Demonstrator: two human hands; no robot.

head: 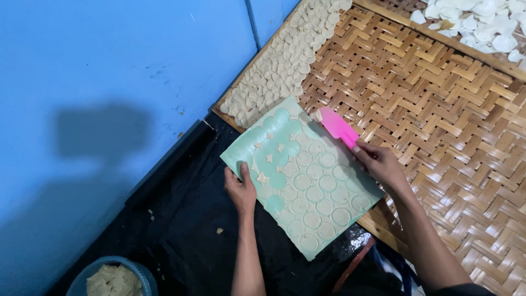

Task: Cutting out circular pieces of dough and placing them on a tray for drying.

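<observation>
Two hands on this: left hand pinches the green sheet of dough discs at its 8 o'clock edge, while right hand is curled around a pink scraper whose long axis points toward 10 o'clock, tip over the sheet's top corner beside the woven tray.

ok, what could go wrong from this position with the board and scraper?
1. The left hand grips only one edge of the green board, which overhangs the woven tray; it may tip, sliding the cut dough rounds off.
2. The pink scraper in the right hand could tear thin rounds.
3. New rounds might land on the laid-out rounds and stick.
</observation>
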